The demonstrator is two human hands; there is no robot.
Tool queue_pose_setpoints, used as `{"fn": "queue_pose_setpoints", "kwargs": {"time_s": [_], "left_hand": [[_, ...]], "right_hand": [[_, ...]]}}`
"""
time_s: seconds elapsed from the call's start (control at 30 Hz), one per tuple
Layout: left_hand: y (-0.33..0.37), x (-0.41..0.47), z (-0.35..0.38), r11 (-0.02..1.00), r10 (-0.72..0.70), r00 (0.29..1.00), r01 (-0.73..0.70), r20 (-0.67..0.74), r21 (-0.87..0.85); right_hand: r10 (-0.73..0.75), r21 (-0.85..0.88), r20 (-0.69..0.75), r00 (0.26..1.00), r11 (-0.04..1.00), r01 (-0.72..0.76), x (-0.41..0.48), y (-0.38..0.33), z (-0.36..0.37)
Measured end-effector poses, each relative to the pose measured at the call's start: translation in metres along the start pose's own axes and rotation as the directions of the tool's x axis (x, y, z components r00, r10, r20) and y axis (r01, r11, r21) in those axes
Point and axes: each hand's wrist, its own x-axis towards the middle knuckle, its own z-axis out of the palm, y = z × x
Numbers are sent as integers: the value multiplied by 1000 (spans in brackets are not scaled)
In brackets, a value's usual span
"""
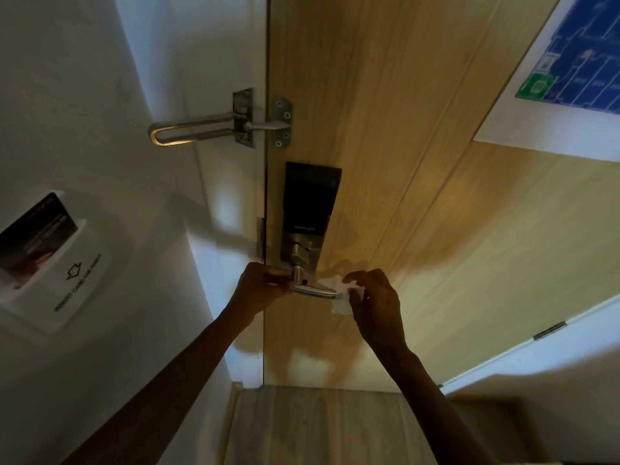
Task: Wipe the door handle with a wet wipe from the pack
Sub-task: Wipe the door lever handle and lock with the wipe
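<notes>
I am mid-wipe: my right hand (375, 297) pinches the wet wipe (339, 295) on the door handle (313, 290) tip, at 3 o'clock from my left hand (260, 286), which grips its base. Next, draw the wipe along toward 9.

A single head-worn wide-angle camera is looking forward and down along both forearms at a wooden door (419, 162), standing close to it. The view is centring on the door handle (313, 290), where the left hand (261, 288) and right hand (377, 303) are meeting. Above that grip the lock plate (310, 203) is showing; below it, the floor (318, 427). Wide-angle distortion is bending the edges.
</notes>
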Motion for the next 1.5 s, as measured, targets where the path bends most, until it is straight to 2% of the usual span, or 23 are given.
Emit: {"fn": "queue_pose_setpoints", "kwargs": {"time_s": [0.1,0.23,0.4,0.53,0.63,0.77,0.9,1.03,1.23,1.5], "left_hand": [[-1,0,1,1000,-14,1000,14,1,0],[0,1,-1,1000,-10,1000,10,20,-8],[-2,5,-1,999,-29,999,29,36,-13],[-2,4,-1,1000,-26,999,26,31,-13],[0,2,-1,1000,-24,999,25,24,-9],[1,3,-1,999,-37,999,38,31,-17],[1,4,0,999,-47,999,47,24,-12],[-5,9,-1,997,-69,997,70,41,-18],[-9,8,0,991,-85,996,89,37,-102],[-7,16,-3,993,-101,992,105,72,-57]], "right_hand": [[8,-67,63,998,998,-3,-4,5,1],[-199,-271,245,949,926,264,-7,16,0],[-249,-230,447,859,896,379,20,15,2],[-280,-295,524,804,826,480,20,19,7],[-227,-307,547,806,841,446,23,31,-7],[-261,-312,537,802,822,476,22,35,-10],[-276,-354,530,802,787,505,23,19,13],[-262,-367,513,818,794,485,21,1,37],[-189,-402,567,801,786,470,21,31,-1],[-231,-376,525,819,800,467,22,-10,39]]}}
